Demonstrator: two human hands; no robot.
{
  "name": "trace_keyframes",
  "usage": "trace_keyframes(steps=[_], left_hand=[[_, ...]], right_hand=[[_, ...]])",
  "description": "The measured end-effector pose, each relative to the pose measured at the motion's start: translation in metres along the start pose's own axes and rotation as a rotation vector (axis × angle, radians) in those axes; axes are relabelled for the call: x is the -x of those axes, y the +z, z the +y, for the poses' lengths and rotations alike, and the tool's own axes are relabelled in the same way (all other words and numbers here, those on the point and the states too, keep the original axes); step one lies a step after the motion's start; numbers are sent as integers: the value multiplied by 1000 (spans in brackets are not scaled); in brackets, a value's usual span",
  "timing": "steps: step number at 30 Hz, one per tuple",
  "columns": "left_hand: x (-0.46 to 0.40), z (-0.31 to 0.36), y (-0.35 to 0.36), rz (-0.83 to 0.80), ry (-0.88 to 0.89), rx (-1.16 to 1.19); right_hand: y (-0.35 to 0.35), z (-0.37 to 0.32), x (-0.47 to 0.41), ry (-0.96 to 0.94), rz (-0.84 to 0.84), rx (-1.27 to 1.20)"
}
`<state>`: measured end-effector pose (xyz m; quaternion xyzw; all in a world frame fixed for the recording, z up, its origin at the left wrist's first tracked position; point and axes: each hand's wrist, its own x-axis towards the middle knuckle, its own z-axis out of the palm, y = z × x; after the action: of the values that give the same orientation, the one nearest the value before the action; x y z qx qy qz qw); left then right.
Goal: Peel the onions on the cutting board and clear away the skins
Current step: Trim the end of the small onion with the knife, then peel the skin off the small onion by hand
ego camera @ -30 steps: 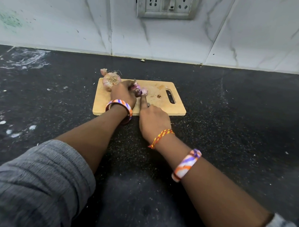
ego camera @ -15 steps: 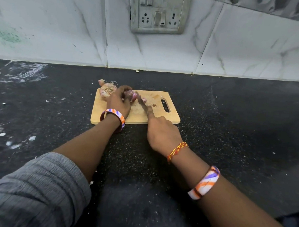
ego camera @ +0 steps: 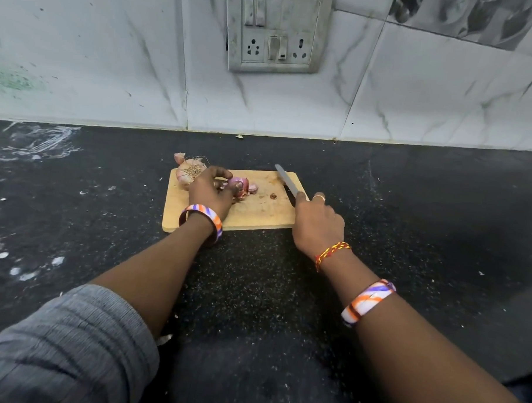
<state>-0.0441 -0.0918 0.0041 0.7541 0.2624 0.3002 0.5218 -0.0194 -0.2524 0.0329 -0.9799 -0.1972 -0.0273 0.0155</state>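
Onion (ego camera: pixel 240 186) purple, half-peeled, under left hand (ego camera: pixel 211 193).

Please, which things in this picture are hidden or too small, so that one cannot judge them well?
All in the head view:
- Peeled onion: its near side is covered by the left hand, so the remaining skin is unclear.
- Knife: its handle is hidden inside the right hand.
- Whole onion: partly behind the left hand.
- Small brown bit on the cutting board: too small to identify.
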Motion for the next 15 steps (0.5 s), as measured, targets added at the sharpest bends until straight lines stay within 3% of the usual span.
trace_keyframes(steps=[7, 10, 13, 15], left_hand=[[-2, -4, -3, -84, -17, 97], [-2, -5, -4, -90, 0, 75], [-2, -6, -4, -97, -3, 99], [-3, -6, -6, -111, -40, 162]], right_hand=[[6, -4, 0, 22, -29, 15], [4, -6, -3, 44, 41, 6], [4, -12, -6, -111, 223, -165], [5, -20, -11, -262, 191, -391]])
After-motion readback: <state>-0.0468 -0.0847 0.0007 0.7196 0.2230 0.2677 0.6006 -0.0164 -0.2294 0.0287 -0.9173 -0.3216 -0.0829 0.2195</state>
